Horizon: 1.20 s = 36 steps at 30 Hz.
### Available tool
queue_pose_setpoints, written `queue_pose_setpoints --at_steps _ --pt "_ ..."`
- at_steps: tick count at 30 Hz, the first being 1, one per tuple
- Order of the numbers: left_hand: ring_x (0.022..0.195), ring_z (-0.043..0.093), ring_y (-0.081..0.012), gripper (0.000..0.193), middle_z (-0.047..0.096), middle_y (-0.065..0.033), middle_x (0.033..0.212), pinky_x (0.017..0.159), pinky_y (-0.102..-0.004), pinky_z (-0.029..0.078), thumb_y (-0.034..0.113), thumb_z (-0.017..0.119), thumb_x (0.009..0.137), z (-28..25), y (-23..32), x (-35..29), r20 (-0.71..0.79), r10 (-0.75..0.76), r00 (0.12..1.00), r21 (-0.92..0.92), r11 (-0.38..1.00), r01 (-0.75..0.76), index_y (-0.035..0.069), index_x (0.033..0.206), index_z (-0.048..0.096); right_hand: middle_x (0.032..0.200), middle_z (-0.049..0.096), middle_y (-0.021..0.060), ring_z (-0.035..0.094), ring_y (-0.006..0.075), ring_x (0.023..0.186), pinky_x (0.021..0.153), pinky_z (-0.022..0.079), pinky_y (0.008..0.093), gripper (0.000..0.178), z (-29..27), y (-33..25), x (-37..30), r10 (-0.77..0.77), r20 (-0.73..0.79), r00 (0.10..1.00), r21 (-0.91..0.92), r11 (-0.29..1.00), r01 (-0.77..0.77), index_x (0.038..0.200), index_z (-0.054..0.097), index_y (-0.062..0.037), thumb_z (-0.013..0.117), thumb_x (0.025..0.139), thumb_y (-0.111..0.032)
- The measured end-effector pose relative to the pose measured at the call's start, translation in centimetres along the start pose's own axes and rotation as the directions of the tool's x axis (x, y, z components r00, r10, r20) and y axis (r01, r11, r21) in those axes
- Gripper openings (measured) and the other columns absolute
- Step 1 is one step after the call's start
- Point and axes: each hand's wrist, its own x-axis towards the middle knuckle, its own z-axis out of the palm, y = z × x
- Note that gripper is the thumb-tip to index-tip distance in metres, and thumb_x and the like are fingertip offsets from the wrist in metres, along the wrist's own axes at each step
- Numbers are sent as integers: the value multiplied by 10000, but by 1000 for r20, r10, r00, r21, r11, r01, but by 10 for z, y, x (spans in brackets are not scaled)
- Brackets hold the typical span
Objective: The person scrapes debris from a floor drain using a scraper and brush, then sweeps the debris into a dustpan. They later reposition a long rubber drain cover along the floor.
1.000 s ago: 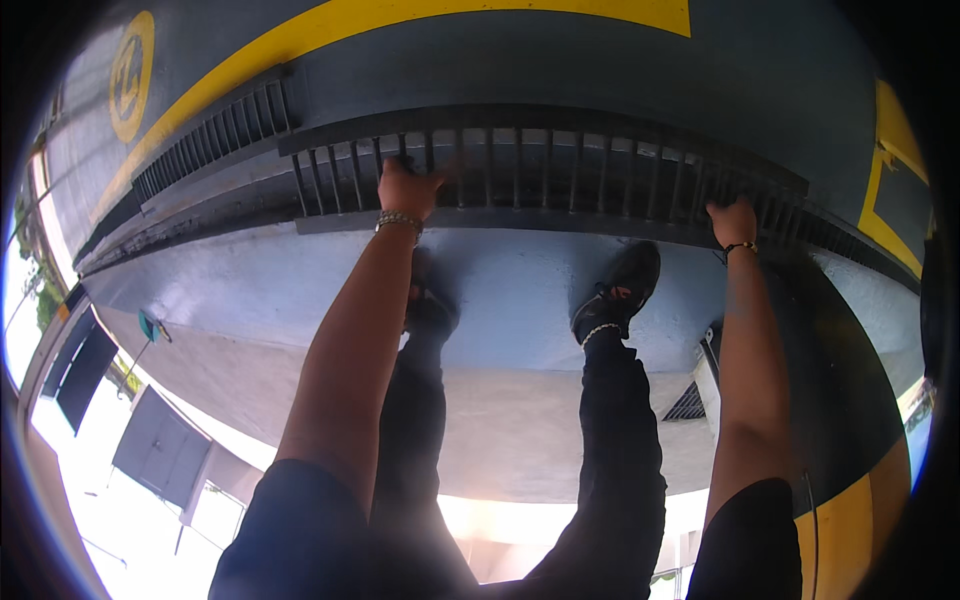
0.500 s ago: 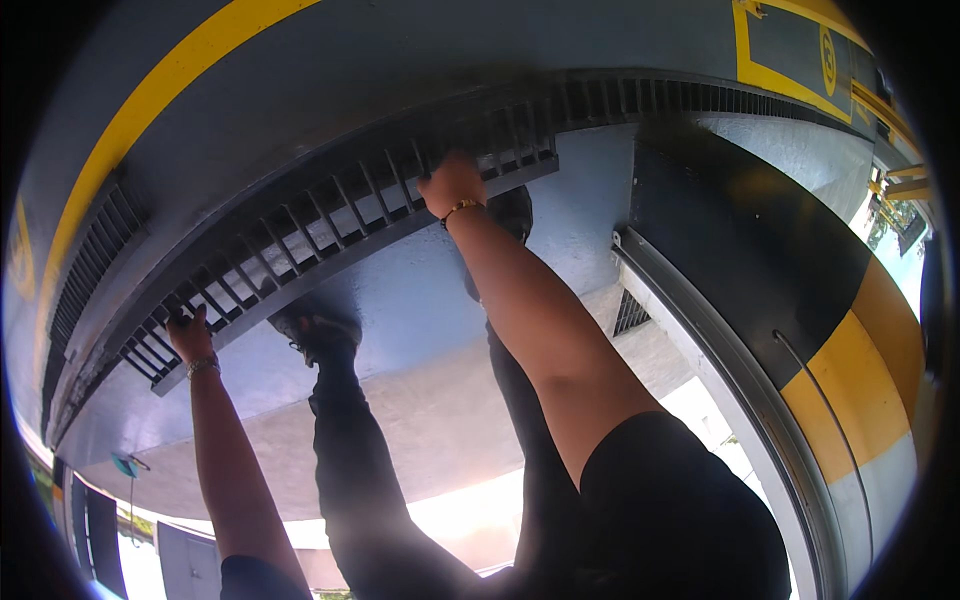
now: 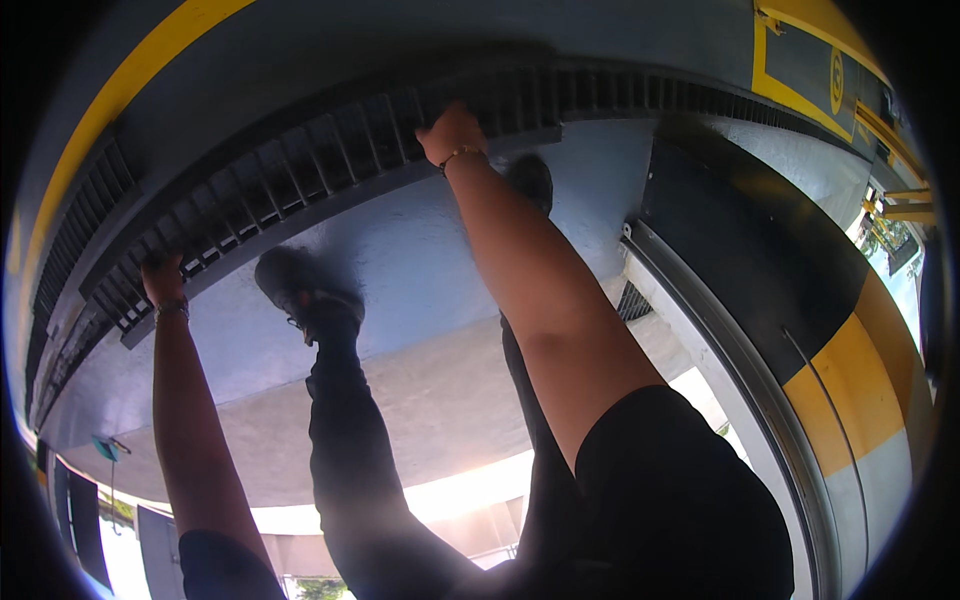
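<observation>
A long dark metal drain grate [image 3: 345, 198] with evenly spaced crossbars stretches in front of me, lying along the floor channel. Near its left end, my left hand [image 3: 163, 280] is closed around the bars. Toward its right end, my right hand [image 3: 455, 135] grips it, fingers curled between the bars and partly hidden. The grate's near rail shows along the floor edge; dark space fills the gaps between its bars. Whether the grate sits fully down in the channel, I cannot tell.
My shoes [image 3: 300, 285] stand on the blue-grey floor [image 3: 410, 235] just behind the grate. More grating [image 3: 650, 92] continues to the right. A black and yellow pillar [image 3: 750, 220] and a metal rail [image 3: 720, 345] rise at the right. A yellow line [image 3: 150, 70] marks the far floor.
The grate and both hands have shifted away from me and slightly left, over the channel. Pale floor showed between its bars before; now mostly dark shows there. Both hands keep their hold.
</observation>
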Motion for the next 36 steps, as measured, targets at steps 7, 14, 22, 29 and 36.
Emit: queue_pose_setpoints --at_steps 7,14,22,29,36 --pt "1071 621 -376 435 677 -215 1108 908 -479 473 336 711 774 23 1 -20 -13 100 995 152 984 -97 32 1086 697 1324 557 198 588 327 1196 948 543 422 638 9 1 5 -24 -14 1000 -105 994 22 1321 444 -5 698 870 -376" --pt "1123 624 -346 651 665 -207 1172 950 -433 488 444 775 741 11 69 -18 154 -42 987 116 993 24 22 1206 603 1306 554 200 574 372 1204 965 531 467 575 19 1 -6 39 -185 982 -109 992 -60 1255 540 -29 727 850 -392" --pt "1138 626 -322 651 655 -194 1205 971 -428 487 471 748 789 -6 92 -29 260 -100 960 167 984 57 22 1233 591 1271 568 207 579 387 1180 951 526 483 661 37 -5 -3 -130 -226 965 -359 932 42 1256 564 0 682 855 -512" --pt "1212 564 -373 906 624 -198 1266 1007 -454 457 541 733 784 -26 95 -59 205 -198 958 222 963 152 21 1440 385 1319 521 245 527 381 1254 1017 485 482 742 23 -17 -4 -310 -12 951 -602 761 241 1292 536 44 621 878 -566" --pt "1174 606 -317 793 666 -168 1210 1020 -385 455 491 690 841 -40 144 -302 560 -118 820 -435 801 412 8 1417 437 1098 672 230 625 382 1061 930 494 430 549 -34 59 -153 -377 345 859 -436 746 503 1190 616 23 648 891 -437"
